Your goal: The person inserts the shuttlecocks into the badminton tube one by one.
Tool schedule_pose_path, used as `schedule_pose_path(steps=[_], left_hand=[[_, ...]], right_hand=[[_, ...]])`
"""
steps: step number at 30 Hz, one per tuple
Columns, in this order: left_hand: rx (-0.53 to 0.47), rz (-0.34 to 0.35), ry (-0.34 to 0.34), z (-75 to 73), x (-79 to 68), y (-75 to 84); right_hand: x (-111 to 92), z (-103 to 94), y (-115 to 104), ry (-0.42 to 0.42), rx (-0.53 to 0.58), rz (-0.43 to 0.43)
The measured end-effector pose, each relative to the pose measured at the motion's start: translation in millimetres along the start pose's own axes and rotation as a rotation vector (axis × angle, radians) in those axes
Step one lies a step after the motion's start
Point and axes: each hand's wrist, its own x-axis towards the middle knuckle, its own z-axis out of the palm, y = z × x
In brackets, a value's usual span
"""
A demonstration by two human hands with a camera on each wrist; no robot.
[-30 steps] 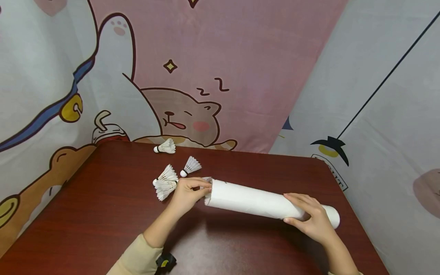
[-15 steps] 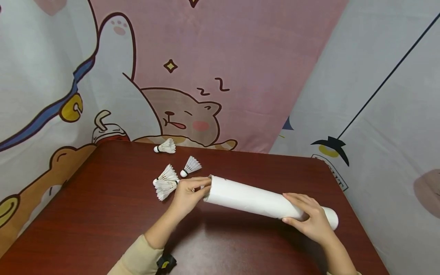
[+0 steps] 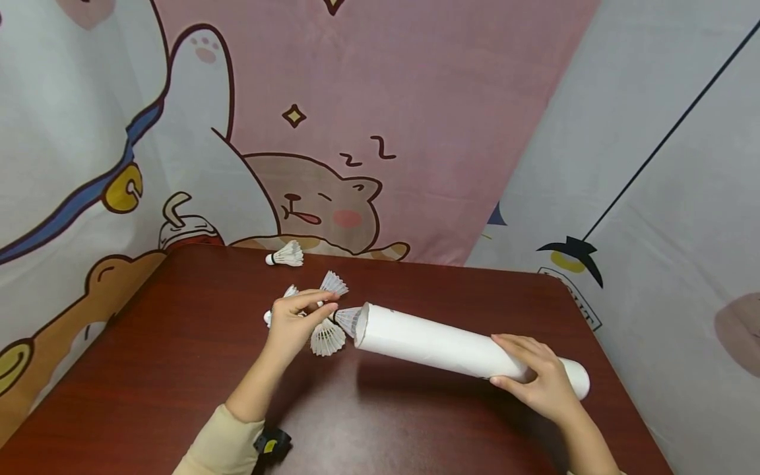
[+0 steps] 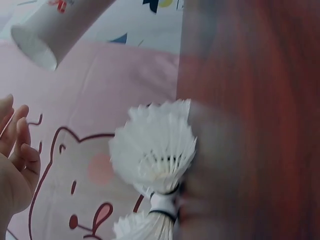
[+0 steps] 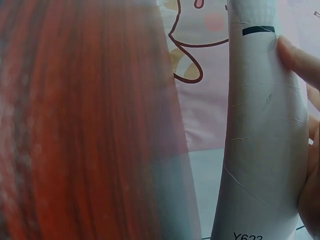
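My left hand point(image 3: 291, 330) is at the open mouth of a long white cardboard tube point(image 3: 427, 340). Its thumb and forefinger pinch the cork end of a white feather shuttlecock point(image 3: 349, 320), whose skirt points into the mouth. The left wrist view shows the hand point(image 4: 17, 165) with curled fingers, but not the held shuttlecock. My right hand point(image 3: 537, 379) grips the tube near its far right end, thumb below and fingers over the top. Just beneath the held shuttlecock lies another shuttlecock point(image 3: 328, 338); in the left wrist view, its skirt point(image 4: 152, 142) stands near other feathers.
Behind the left hand are a shuttlecock point(image 3: 334, 284) and a partly hidden one point(image 3: 267, 318). One more shuttlecock point(image 3: 286, 254) lies by the back edge of the dark red table point(image 3: 148, 369). A printed cloth point(image 3: 445, 132) hangs behind. A black strap object point(image 3: 272, 443) is below the left sleeve.
My left hand has drawn back leftward from the tube mouth, with the pinched shuttlecock now showing there. A shuttlecock below has come into sight. The right hand keeps its grip, almost still.
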Motion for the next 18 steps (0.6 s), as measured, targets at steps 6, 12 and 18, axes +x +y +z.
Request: schedule_pose_path(steps=[6, 12, 18], left_hand=[[0.013, -0.046, 0.043, -17.6, 6.5, -4.8], [0.038, -0.091, 0.033, -37.9, 10.2, -13.6], [0.061, -0.114, 0.005, -59.2, 7.9, -27.0]], right_hand=[[-2.3, 0.4, 1.0, -0.003, -0.009, 0.003], [-2.6, 0.6, 3.0, 0.002, -0.010, 0.001], [-2.0, -0.1, 1.4, -0.005, -0.018, 0.003]])
